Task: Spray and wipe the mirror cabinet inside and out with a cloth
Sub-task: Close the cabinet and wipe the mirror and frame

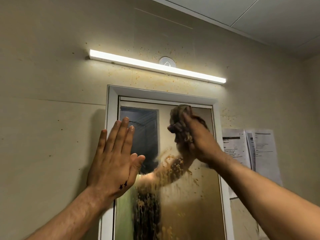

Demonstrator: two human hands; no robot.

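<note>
The mirror cabinet (110, 108) hangs on the wall (43, 101) straight ahead, its white frame around a door of mirror glass (199, 196) that looks closed. The glass is fouled with yellow-brown spatter, thick across the middle and running down in streaks to the bottom edge, while the upper left part shows only faint smeared streaks. A crumpled brownish cloth (180, 111) sits against the top of the glass, just under the upper frame – the right hand (199, 141) grips it, fingers curled round the bunched fabric, and both are blurred. The left hand (114, 156) is spread flat with straight fingers over the cabinet's left edge, across frame and glass, holding nothing; whether it presses there cannot be told. Above the cabinet a lit light bar (155, 66) runs along the wall, with a small round hook (166, 62) just over it – the wall around both is speckled with the same spatter. To the right of the cabinet, printed papers (259, 149) are stuck to the wall
</note>
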